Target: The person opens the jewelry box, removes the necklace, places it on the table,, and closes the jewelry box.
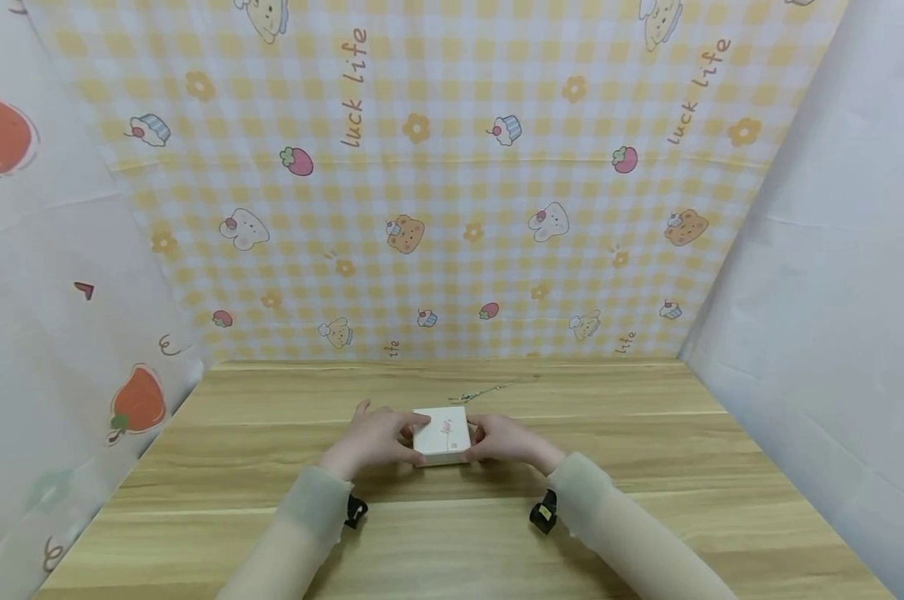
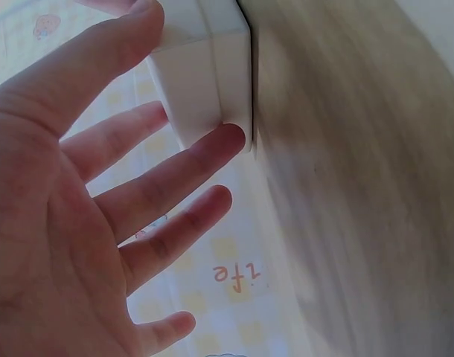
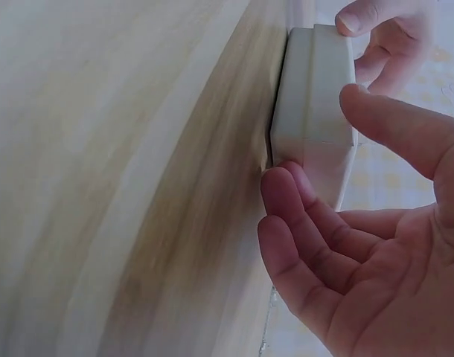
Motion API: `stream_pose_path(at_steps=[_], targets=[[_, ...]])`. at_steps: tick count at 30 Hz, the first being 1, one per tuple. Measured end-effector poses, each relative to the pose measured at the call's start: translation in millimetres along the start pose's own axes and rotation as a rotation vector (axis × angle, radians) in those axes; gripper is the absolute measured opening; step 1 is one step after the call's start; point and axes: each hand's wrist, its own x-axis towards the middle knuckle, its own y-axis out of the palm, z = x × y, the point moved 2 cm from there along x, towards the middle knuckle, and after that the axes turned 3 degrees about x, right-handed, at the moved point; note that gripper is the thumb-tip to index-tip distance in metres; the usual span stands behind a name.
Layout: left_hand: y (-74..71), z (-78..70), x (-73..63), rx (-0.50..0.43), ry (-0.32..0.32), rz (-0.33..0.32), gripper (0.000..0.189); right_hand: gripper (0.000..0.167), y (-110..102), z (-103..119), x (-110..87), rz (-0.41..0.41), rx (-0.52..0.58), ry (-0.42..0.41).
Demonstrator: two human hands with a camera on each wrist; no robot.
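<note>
A small white lidded box (image 1: 442,433) with a pink flower print sits on the wooden table between both hands. My left hand (image 1: 374,437) holds its left side, thumb at the front corner and a finger over the top edge. In the left wrist view, the other fingers spread along the side of the box (image 2: 201,82). My right hand (image 1: 506,440) grips the right side, the thumb at the front corner. From the right wrist, curled fingertips (image 3: 280,190) show low against the box (image 3: 316,97), whose lid seam runs around the wall.
Behind the box lies a thin chain (image 1: 470,397) with small blue-green parts, stretched toward the back right. The wooden tabletop (image 1: 452,542) meets a yellow checked cloth (image 1: 452,183) at the back. White cloth walls (image 1: 834,250) stand at both sides.
</note>
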Motion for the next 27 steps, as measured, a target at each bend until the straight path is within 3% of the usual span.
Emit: stream_pose_path(at_steps=[13, 27], targets=[[-8.6, 14.0, -0.3, -0.001, -0.058, 0.001, 0.066, 0.073, 7.0, 6.5, 20.1, -0.011, 0.073, -0.01], [-11.9, 29.2, -1.8, -0.022, -0.101, -0.007, 0.062, 0.054, 11.6, 12.9, 40.1, -0.016, 0.06, -0.015]])
